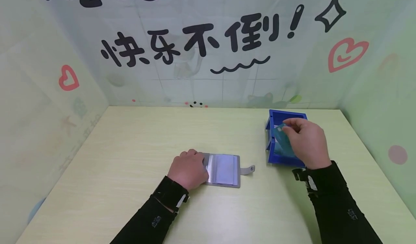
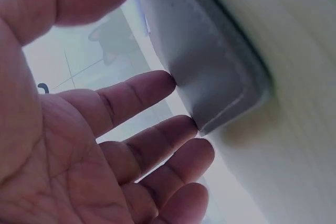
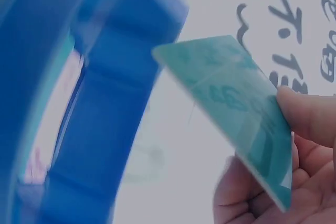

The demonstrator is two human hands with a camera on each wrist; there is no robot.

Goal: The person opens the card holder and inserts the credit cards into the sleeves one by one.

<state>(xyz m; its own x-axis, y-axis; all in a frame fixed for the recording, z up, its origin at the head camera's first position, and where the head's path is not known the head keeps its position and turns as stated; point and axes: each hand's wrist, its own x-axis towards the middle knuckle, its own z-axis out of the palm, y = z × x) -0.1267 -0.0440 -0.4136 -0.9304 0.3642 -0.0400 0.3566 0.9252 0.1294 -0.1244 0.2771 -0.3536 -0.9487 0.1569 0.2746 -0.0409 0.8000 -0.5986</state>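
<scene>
A grey card holder (image 1: 239,171) lies spread on the table with clear sleeves (image 1: 225,169) showing and a snap strap sticking out to the right. My left hand (image 1: 189,169) is at its left side; in the left wrist view the fairly straight fingers (image 2: 152,87) touch the edge of the grey cover (image 2: 205,61), the thumb apart from them. Over the blue tray (image 1: 271,159), my right hand (image 1: 308,142) pinches a teal-green card (image 1: 282,138) between thumb and fingers. The right wrist view shows this card (image 3: 231,103) tilted, beside the tray's blue wall (image 3: 110,114).
Inside the tray, more card-like pieces (image 3: 55,114) with teal and pinkish parts are visible. The pale wooden table (image 1: 130,139) meets a printed backdrop (image 1: 195,88) at its rear edge, with side panels left and right.
</scene>
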